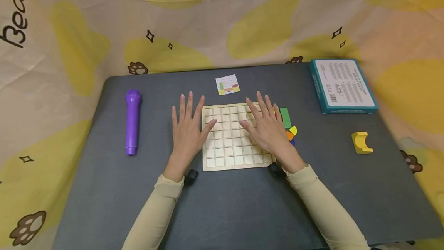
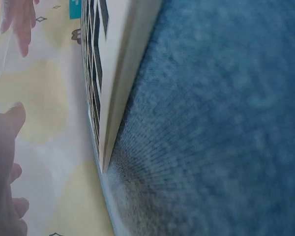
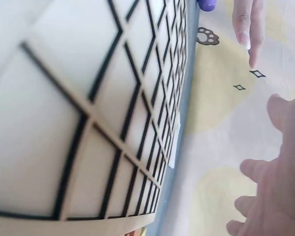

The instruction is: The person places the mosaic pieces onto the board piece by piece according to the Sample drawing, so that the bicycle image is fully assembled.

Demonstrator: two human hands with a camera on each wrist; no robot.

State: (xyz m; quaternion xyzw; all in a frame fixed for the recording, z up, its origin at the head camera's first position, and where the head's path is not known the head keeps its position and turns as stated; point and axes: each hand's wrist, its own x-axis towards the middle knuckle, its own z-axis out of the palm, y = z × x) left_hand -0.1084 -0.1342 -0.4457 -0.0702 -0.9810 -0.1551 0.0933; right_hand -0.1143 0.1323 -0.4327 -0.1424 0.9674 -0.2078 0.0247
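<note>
On the grey tabletop (image 1: 243, 207), a gridded board (image 1: 228, 141) sits around the middle, and both hands are up above it, well apart from each other, fingers straight and spread. Left hand (image 1: 189, 134) is over the board's left edge, right hand (image 1: 268, 132) over its right side. Some colored blocks (image 1: 285, 117) peek out past the right hand. Little card (image 1: 227, 84) lies just beyond the board, purple mic (image 1: 132, 122) off left, teal box (image 1: 343, 86) and yellow piece (image 1: 360, 142) over on the right.

The card (image 1: 227, 84) lies behind the board (image 1: 229, 140), microphone (image 1: 132, 122) left.
</note>
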